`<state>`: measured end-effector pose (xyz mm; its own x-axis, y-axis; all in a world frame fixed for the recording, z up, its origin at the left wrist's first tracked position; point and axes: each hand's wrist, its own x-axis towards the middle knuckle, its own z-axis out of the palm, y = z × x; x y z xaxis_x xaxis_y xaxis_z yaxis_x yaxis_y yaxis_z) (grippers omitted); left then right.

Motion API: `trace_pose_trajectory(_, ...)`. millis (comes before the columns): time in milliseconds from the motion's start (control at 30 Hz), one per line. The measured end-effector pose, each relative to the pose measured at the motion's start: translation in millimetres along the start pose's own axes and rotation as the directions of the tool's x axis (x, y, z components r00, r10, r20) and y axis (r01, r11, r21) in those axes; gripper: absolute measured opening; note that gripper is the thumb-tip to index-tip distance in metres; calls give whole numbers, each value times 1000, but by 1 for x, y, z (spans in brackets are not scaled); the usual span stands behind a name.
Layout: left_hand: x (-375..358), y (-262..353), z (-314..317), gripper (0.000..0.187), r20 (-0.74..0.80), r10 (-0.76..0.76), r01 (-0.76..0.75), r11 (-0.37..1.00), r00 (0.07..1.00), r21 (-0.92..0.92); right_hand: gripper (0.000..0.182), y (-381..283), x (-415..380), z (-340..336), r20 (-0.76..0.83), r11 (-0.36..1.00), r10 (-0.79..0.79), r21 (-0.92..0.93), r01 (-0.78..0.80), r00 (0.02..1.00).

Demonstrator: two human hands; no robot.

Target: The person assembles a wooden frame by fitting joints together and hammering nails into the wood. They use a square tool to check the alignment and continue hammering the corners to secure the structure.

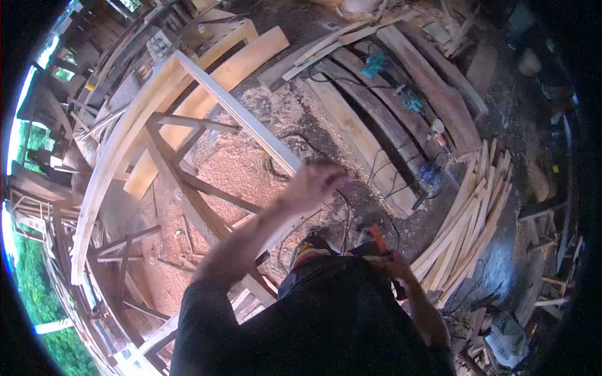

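Note:
My left hand (316, 186) reaches across in front of me, over the near corner of a pale wooden frame (244, 116). Its fingers look bent but are smeared by motion, so I cannot tell whether they grip anything. Down by my right thigh, my right hand (396, 266) is closed around a tool with an orange upper part (376, 238) and a dark lower end. The frame has long planed boards and rests on a dark timber trestle (188, 194) to my left.
Wood shavings (235, 166) cover the ground beneath the trestle. Thick planks (364, 144) lie ahead to the right, with cables and a blue power tool (429, 175) on them. A pile of thin wood strips (470, 219) lies at my right. A wide curved board (263, 50) stands behind the frame.

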<state>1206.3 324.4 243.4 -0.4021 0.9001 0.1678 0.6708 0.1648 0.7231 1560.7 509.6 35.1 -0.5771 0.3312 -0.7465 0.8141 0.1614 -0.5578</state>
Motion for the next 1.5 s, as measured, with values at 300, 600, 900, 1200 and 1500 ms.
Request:
trace_pose_trajectory(300,16,-41,5,17,152,-295,243,926,943,291,52,-101,84,-113,105,961,-268,98,259,958)
trace_pose_trajectory(600,50,-18,3,20,244,-655,580,751,715,316,38,-162,118,-138,375,875,-477,291,388,795)
trace_pose_trajectory(900,43,-18,8,16,217,-710,636,700,670,325,48,-168,96,-143,207,632,-775,244,736,597)
trace_pose_trajectory(1200,52,-18,4,16,274,-693,588,715,667,378,40,-190,91,-148,395,722,-689,300,623,608)
trace_pose_trajectory(1500,53,-19,7,14,262,-645,548,756,718,358,52,-173,92,-165,269,351,-884,-158,923,382)
